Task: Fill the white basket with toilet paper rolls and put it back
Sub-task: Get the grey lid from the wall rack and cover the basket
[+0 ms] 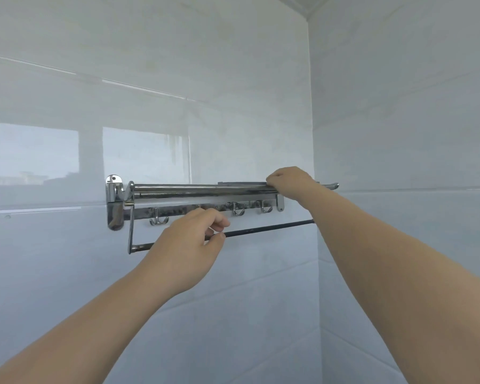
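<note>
Both hands reach up to a chrome rack [205, 189] on the tiled wall [233, 79]. Left hand [189, 245] pinches the lower bar [266, 228]; right hand [288, 181] curls over the top rail [200, 186]. No basket or writing shows.

Our single head view, tilted slightly upward, we face a tiled wall [233, 79] corner, close to the towel rack [194, 189]

Two bare forearms without sleeves, left hand [189, 245] and right hand [290, 181] both bare, no gloves, rings, watch or wristbands showing
</note>
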The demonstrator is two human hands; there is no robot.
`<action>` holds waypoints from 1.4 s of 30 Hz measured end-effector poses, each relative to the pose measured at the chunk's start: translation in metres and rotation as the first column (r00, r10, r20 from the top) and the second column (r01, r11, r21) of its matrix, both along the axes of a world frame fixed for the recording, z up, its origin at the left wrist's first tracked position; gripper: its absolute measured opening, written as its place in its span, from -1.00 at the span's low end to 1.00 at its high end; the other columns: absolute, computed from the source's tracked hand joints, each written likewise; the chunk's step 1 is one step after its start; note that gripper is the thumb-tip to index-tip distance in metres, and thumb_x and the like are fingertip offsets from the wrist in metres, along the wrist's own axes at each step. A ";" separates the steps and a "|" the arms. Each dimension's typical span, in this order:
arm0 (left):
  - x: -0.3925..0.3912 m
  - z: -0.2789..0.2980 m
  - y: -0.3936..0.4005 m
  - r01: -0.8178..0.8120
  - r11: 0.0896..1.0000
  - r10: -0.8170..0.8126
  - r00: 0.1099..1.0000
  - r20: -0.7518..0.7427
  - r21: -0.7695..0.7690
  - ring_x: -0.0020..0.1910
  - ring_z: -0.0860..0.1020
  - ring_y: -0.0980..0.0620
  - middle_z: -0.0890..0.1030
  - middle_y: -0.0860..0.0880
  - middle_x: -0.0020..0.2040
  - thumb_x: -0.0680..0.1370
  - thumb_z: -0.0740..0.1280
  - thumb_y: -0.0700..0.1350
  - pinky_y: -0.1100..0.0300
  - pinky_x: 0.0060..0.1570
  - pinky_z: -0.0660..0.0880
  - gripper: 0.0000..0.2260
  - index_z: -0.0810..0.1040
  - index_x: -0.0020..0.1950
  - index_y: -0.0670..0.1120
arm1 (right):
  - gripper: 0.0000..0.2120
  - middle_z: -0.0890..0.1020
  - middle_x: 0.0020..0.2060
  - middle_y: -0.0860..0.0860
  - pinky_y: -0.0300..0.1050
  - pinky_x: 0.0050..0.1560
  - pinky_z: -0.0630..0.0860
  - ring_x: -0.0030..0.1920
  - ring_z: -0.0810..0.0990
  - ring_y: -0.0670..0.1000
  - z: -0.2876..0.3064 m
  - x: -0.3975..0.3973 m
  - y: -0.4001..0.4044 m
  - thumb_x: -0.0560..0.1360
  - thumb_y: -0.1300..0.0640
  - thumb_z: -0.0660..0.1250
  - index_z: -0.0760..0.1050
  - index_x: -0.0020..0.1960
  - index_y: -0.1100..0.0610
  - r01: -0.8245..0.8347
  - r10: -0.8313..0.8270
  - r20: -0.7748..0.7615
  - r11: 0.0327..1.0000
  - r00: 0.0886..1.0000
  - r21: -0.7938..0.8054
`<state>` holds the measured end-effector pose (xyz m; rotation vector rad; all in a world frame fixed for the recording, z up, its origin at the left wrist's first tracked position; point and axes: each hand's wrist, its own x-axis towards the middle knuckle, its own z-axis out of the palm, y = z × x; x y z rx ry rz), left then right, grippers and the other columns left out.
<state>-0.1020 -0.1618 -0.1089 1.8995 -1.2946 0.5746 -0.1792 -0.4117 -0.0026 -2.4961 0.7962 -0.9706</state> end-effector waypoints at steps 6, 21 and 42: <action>0.007 -0.003 0.002 -0.019 0.999 0.018 1.000 -0.026 -0.030 0.14 0.57 0.34 0.65 0.24 0.12 0.72 0.29 -0.08 0.19 0.19 0.56 -0.81 0.65 0.19 0.19 | -0.75 0.31 -0.20 0.06 -0.09 -0.21 0.21 -0.22 0.26 0.09 0.011 0.002 -0.003 0.63 0.11 0.22 0.27 -0.19 0.14 -0.031 0.033 -0.020 0.995 0.999 0.090; -0.002 -0.001 0.005 -0.001 0.998 -0.003 0.999 -0.052 -0.066 0.17 0.60 0.25 0.65 0.24 0.13 0.72 0.30 -0.09 0.19 0.19 0.55 -0.80 0.64 0.23 0.17 | -0.91 0.56 0.06 -0.15 -0.16 -0.26 0.50 0.02 0.58 -0.07 -0.020 -0.001 -0.019 0.63 -0.03 0.36 0.55 -0.03 -0.04 -0.252 0.251 0.350 0.967 0.903 -0.044; -0.068 0.036 -0.018 0.078 0.968 -0.034 0.982 0.186 -0.238 0.60 0.25 0.02 0.38 0.10 0.65 0.66 0.43 -0.11 0.15 0.53 0.21 -0.42 0.36 0.66 0.08 | -0.90 0.49 -0.02 -0.19 -0.35 -0.05 0.36 -0.02 0.51 -0.22 -0.037 -0.134 0.054 0.58 0.11 0.45 0.64 0.09 -0.03 -0.112 0.337 0.425 0.874 0.840 -0.473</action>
